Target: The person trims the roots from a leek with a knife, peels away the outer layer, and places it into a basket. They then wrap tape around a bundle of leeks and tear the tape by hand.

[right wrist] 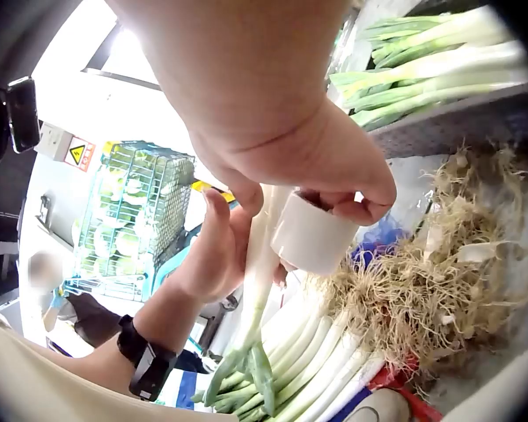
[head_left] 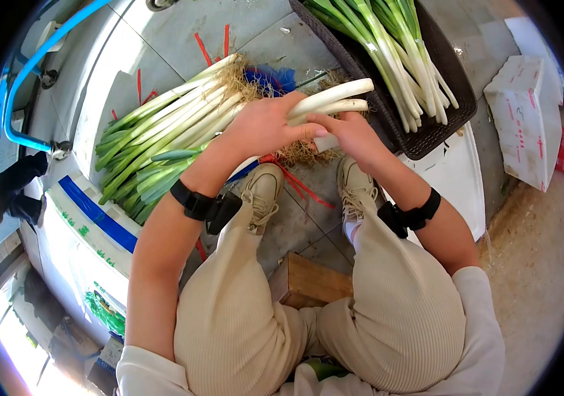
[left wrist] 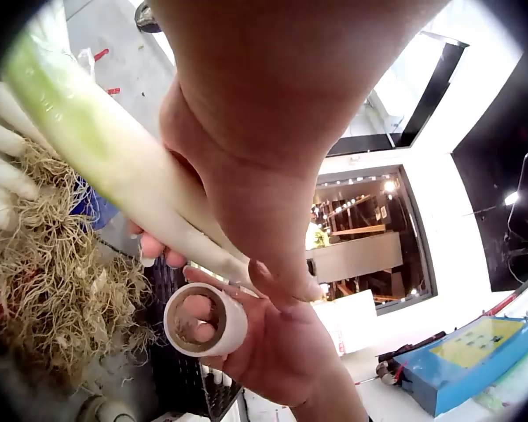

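Observation:
My left hand (head_left: 265, 125) grips two thick green onions (head_left: 335, 99), their white ends pointing right. In the left wrist view, their pale stalks (left wrist: 128, 167) pass under the palm. My right hand (head_left: 358, 138) meets the left just below the stalks. Its fingers are hooked through a white roll of tape (right wrist: 312, 233), whose open core (left wrist: 194, 316) shows fingertips inside. The right thumb lies along a held stalk in the right wrist view. Beneath the left forearm lies a big pile of green onions (head_left: 183, 119), roots toward the middle.
A dark basket (head_left: 453, 125) at upper right holds more green onions (head_left: 407, 66). Loose root trimmings (right wrist: 422, 272) lie on the tiled floor between pile and basket. Red ties (head_left: 305, 185) lie near the shoes, with a wooden block (head_left: 315, 280) between the legs. A white box (head_left: 523, 122) stands far right.

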Available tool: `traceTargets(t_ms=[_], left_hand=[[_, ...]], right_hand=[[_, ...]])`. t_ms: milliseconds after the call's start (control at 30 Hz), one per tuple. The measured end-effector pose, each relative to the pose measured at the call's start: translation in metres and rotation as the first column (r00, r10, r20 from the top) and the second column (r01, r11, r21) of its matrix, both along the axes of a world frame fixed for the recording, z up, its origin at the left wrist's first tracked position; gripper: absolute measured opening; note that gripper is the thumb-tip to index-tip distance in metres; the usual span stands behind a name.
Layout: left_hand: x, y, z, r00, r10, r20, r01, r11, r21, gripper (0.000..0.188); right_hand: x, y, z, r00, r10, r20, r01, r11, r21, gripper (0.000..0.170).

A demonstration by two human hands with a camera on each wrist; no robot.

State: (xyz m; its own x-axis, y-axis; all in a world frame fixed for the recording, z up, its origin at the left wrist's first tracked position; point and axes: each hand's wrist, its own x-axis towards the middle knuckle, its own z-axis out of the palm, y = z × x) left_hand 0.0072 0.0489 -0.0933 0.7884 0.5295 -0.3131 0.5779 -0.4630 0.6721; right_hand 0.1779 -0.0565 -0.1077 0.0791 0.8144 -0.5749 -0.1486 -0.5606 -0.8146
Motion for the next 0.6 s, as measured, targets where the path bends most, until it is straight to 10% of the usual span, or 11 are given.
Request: traceTargets(t_ms=[600], left_hand=[[0.006, 0.002, -0.011, 0.997, 0.074, 0.001, -0.073, 0.981, -0.177, 0.054]], right_hand=[[0.011, -0.010, -0.022, 0.993, 0.118, 0.013, -0.118, 0.989, 0.092, 0.036]])
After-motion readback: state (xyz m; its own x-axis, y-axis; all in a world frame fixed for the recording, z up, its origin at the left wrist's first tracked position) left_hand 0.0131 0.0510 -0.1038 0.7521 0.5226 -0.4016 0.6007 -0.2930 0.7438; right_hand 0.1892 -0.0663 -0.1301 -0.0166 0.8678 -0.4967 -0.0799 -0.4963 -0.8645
